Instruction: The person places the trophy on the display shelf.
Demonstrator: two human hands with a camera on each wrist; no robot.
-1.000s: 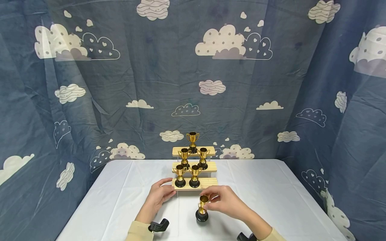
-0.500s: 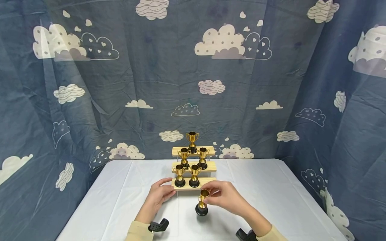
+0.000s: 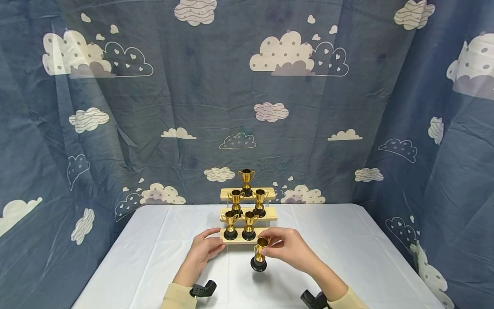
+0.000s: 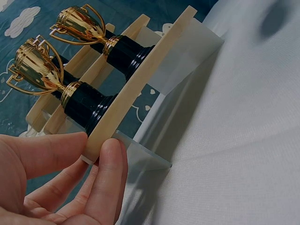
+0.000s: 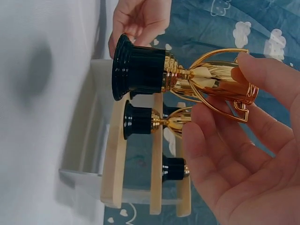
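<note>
My right hand [image 3: 289,249] pinches a small gold trophy cup [image 3: 260,257] with a black base by its cup. That trophy is held upright, slightly tilted, above the white tabletop and just in front of a three-step wooden display stand [image 3: 239,241]. In the right wrist view its black base [image 5: 140,69] hangs free. Thumb and fingers of my left hand [image 3: 203,251] grip the left end of the stand's lowest board [image 4: 124,96]. Two trophies [image 3: 248,225] stand on that bottom step, left of its right end. Two more [image 3: 260,201] occupy the middle step, and one [image 3: 246,180] the top.
Clear side panels [image 4: 145,152] carry the wooden boards. A white cloth [image 3: 328,240] covers the table. Behind and along the sides hangs a dark blue curtain [image 3: 308,163] with cloud prints, close to the stand's back.
My right hand has lifted the trophy a little and moved it forward, closer to the stand's bottom step. My left hand stays at the stand's left end.
</note>
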